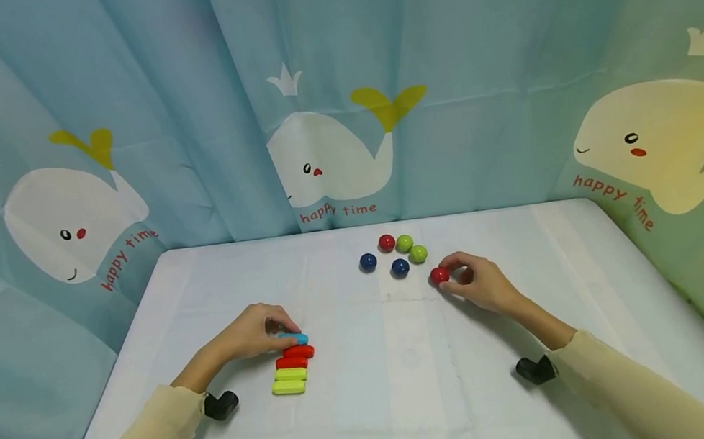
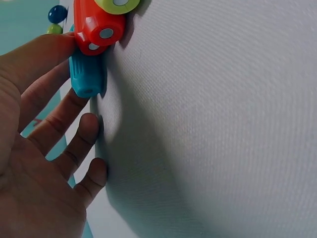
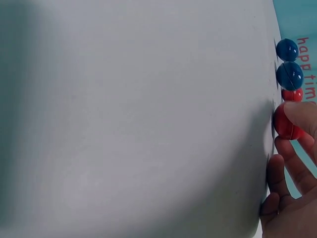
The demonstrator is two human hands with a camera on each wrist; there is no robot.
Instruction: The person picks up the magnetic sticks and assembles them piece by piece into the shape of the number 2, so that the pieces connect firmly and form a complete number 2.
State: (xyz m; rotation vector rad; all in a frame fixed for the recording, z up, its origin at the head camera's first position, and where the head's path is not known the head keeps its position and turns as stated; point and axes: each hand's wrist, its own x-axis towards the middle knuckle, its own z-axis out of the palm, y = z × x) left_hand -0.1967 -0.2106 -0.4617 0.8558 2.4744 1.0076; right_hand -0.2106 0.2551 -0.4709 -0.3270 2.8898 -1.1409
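Blue curtain (image 1: 468,32) with printed whales is hanging behind the white surface (image 1: 360,407) where you are working. Judging by the layout, you are getting only partway: two red rods (image 1: 298,353) and two yellow-green rods (image 1: 291,375) are lying side by side in a row, while the balls are forming a looser cluster, and no ball is meeting a rod. Placing the two held pieces and dealing with the loose balls seem to be left.

Your left grip (image 1: 260,329) is pinching a blue rod (image 1: 301,339) at the row's far end, just beside the farther red rod. Your right grip (image 1: 480,284) is holding a red ball (image 1: 439,275) between thumb and fingers, low over the surface. Beyond it and to its left, two dark blue balls (image 1: 368,262), two green balls (image 1: 405,243) and another red ball (image 1: 386,243) are resting outside either grip.
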